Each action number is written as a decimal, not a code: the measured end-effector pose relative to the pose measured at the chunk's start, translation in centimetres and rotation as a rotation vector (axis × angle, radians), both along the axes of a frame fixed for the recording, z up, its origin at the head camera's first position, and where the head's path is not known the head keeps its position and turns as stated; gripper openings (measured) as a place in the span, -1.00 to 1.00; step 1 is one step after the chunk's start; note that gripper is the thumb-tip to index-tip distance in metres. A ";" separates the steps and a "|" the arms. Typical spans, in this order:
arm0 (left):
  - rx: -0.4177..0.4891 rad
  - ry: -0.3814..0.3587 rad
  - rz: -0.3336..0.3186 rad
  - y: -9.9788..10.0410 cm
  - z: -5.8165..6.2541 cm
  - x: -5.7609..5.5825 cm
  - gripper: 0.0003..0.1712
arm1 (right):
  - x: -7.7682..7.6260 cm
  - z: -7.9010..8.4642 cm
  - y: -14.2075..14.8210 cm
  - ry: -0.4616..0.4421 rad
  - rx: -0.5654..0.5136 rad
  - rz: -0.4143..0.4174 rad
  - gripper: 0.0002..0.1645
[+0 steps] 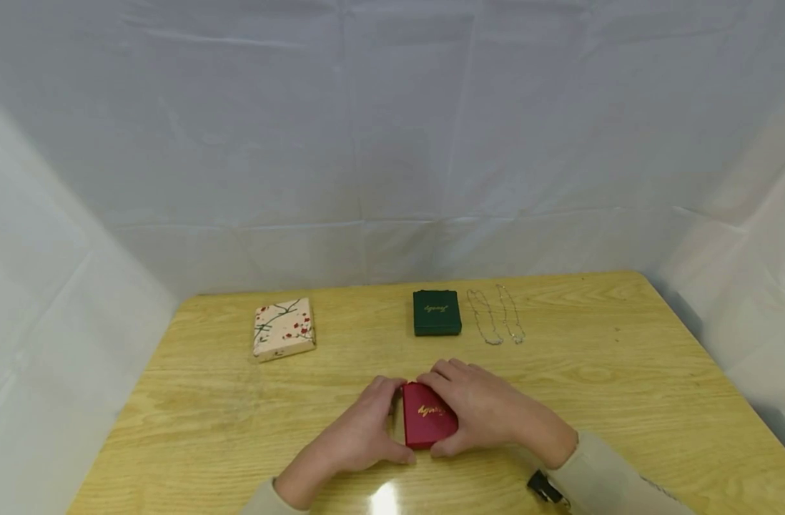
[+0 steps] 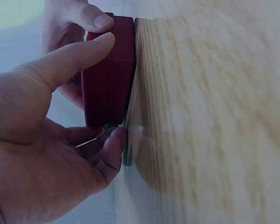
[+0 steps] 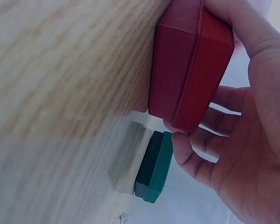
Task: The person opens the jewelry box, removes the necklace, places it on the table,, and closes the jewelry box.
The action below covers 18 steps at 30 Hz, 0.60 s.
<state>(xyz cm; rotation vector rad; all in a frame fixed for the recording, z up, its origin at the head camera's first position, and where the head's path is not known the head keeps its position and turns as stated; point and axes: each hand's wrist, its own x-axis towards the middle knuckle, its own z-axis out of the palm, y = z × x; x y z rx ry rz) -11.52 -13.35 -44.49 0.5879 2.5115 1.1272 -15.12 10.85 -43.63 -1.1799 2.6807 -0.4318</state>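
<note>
Hands (image 1: 365,431) (image 1: 479,404) hold red box (image 1: 425,423); green box (image 1: 436,313) beyond, near chains (image 1: 494,341); floral box (image 1: 283,329) left

On our table (image 1: 624,429), the near box (image 1: 426,425) lies between our left hand (image 1: 367,429) and right hand (image 1: 485,409); behind it, the second box (image 1: 437,315), chains (image 1: 493,340) just right, the third box (image 1: 282,330) well left.

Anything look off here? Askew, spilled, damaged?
Nothing spilled; the square red box shows no visible damage. One mild oddity: the square cream floral-print box sits slightly askew to the far edge of the light wooden table, whereas the square dark-green box is nearly parallel.
</note>
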 end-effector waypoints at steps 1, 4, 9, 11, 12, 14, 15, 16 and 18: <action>0.002 0.002 0.000 0.0 0.0 0.0 0.21 | 0.0 0.0 0.0 -0.002 0.000 0.000 0.11; 0.007 0.003 -0.001 0.0 -0.1 -0.1 0.24 | 0.0 -0.1 0.1 -0.007 0.003 0.002 0.13; 0.020 0.003 -0.009 0.1 -0.1 -0.2 0.22 | 0.0 -0.2 0.2 -0.014 0.004 0.001 0.15; 0.024 0.001 -0.012 0.0 0.0 -0.2 0.20 | 0.0 -0.2 0.2 -0.012 0.003 -0.001 0.15; 0.025 -0.001 -0.013 0.0 0.0 -0.2 0.18 | 0.0 -0.3 0.2 -0.010 0.003 -0.002 0.16; 0.026 -0.009 -0.013 0.0 0.0 -0.3 0.15 | 0.0 -0.3 0.2 -0.004 0.006 -0.004 0.17; 0.025 -0.011 -0.013 0.0 0.0 -0.3 0.14 | 0.1 -0.3 0.2 -0.001 0.007 -0.006 0.18; 0.025 -0.011 -0.013 0.0 0.0 -0.3 0.13 | 0.1 -0.4 0.2 0.003 0.007 -0.004 0.18; 0.027 -0.006 -0.017 0.0 0.0 -0.3 0.09 | 0.1 -0.4 0.2 0.005 0.008 -0.007 0.19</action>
